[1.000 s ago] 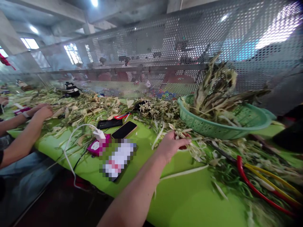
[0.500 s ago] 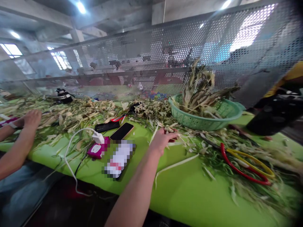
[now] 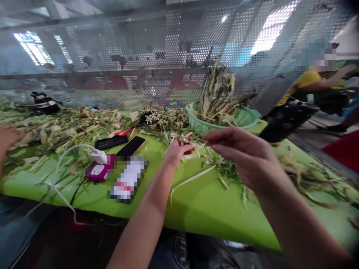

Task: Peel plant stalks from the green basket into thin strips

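Observation:
My left hand [image 3: 177,151] is closed around a small bundle of pale dried husk strips [image 3: 183,139] over the green tabletop, just in front of the basket. To the right, my right hand [image 3: 244,155] is raised nearer the camera with thumb and fingertips pressed together. Whatever it may pinch is too small to make out. A long pale strip [image 3: 193,178] lies on the table between my forearms. Behind my hands stands a green plastic basket [image 3: 196,123] with dried corn husks [image 3: 217,89] sticking up out of it.
Left of my forearm lie several phones, including a dark one [image 3: 131,146], and a purple power block [image 3: 98,170] with a white plug and cable. Husk scraps [image 3: 70,127] cover the back. Another person's hand [image 3: 9,136] is far left; a black container [image 3: 288,119] stands right.
My right hand has come into view from the right. The camera has turned right and down. Red and yellow handles seen earlier on the right no longer show. My left hand keeps its hold.

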The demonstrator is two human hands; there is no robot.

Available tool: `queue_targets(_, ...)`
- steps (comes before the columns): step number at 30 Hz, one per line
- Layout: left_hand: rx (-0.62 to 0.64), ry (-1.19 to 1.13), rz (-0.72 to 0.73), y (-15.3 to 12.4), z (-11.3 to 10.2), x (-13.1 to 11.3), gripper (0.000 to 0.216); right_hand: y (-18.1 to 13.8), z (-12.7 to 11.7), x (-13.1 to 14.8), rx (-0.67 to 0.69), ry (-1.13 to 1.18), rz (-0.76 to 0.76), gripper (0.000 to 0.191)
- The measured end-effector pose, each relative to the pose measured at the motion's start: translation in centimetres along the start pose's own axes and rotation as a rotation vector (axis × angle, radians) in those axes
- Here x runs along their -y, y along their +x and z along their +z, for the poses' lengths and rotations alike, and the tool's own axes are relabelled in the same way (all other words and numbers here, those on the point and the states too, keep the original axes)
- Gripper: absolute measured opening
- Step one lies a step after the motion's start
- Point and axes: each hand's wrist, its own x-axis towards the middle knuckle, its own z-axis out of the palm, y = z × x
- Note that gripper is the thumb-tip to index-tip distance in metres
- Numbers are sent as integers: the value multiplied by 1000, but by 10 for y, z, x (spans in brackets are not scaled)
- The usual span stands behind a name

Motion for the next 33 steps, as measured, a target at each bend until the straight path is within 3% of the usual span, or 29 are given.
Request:
queue_targets(5, -5, 52, 8, 3, 0, 1, 37, 24, 5, -62, -67, 2, 146, 27)
queue_targets(10, 11, 88, 39, 4, -1, 4, 35, 22, 7, -100, 21, -39, 217, 30)
queue_targets(15, -14, 93, 40, 2, -4, 6, 33, 20, 5, -105, 0, -116, 191, 33)
queue_targets(20, -66, 119, 57, 2, -6, 9, 34, 19, 5, -104, 118, -150, 173, 33)
queue_targets(23, -57, 228, 63, 2, -6, 9, 33, 18, 4, -102, 73, -152, 141, 29)
queue_targets(26, 18, 367, 84, 1, -5, 8, 31, 19, 4, -100, -21, -42, 124, 33)
queue_targets(33, 240, 460, 46, -6, 3, 6, 28, 20, 2, -97, -61, 105, 169, 34)
